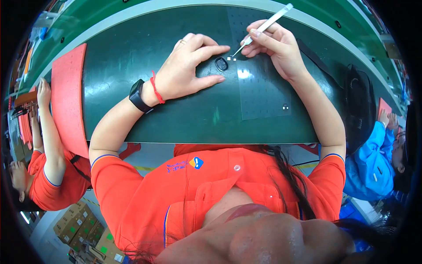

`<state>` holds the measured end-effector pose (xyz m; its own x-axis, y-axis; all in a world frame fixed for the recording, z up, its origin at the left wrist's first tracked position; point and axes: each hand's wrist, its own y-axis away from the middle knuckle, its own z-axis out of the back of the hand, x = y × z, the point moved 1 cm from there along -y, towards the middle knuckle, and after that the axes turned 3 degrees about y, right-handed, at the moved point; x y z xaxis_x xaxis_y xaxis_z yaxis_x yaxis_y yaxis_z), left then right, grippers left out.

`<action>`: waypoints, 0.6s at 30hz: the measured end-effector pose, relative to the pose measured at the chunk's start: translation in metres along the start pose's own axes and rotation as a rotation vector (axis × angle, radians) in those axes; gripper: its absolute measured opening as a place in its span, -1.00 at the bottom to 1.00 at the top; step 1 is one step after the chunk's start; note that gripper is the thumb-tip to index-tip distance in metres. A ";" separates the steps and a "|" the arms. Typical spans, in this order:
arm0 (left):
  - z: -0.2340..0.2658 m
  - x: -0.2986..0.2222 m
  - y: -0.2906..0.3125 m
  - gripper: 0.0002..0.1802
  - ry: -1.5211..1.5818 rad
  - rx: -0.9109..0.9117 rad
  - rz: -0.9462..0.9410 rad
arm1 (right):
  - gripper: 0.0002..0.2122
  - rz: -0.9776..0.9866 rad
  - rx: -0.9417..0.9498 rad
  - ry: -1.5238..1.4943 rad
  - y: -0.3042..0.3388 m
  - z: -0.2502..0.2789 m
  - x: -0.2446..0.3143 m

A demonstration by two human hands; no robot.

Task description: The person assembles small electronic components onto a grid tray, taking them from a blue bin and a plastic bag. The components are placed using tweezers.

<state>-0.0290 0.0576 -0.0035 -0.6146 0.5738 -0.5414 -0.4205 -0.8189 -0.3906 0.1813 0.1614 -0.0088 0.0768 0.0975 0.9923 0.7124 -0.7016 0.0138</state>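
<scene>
My left hand [187,66] rests on the dark green table mat [176,119], thumb and index finger spread apart and nothing gripped. Just beyond those fingertips lies a small black oval part [221,64] with a raised rim. Pinched in my right hand [281,48] is a pair of slim pale tweezers [273,19], slanting down to the left. Their fine tip is close to two tiny white squares [229,58] beside the oval part; whether it touches one I cannot tell. Under my right hand runs a clear sheet [259,99] with rows of faint marks.
Tiny white pieces [285,107] sit near the sheet's near right corner. A red-pink mat [68,97] covers the table's left end. At the right edge lies a black bag [358,105]. One person in red [57,185] works at left, another in blue [373,163] at right.
</scene>
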 end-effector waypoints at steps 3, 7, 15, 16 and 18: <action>-0.004 -0.002 0.002 -0.59 -0.043 -0.064 0.134 | -0.78 0.017 -0.019 0.042 0.002 -0.001 0.000; -0.004 0.001 0.002 -0.62 -0.035 -0.004 0.142 | -0.78 0.014 -0.035 0.146 0.003 -0.008 -0.001; -0.004 -0.005 -0.002 -0.66 -0.012 0.012 0.253 | -0.79 -0.036 -0.051 0.185 0.003 -0.012 -0.005; -0.005 -0.006 -0.002 -0.66 -0.011 0.017 0.251 | -0.79 -0.037 -0.047 0.194 0.003 -0.013 -0.006; -0.005 -0.006 -0.003 -0.67 0.003 0.010 0.273 | -0.79 -0.037 -0.045 0.201 0.003 -0.013 -0.005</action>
<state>-0.0208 0.0564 -0.0029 -0.7042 0.3317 -0.6277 -0.2460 -0.9434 -0.2226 0.1743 0.1496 -0.0125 -0.0928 -0.0154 0.9956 0.6797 -0.7316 0.0520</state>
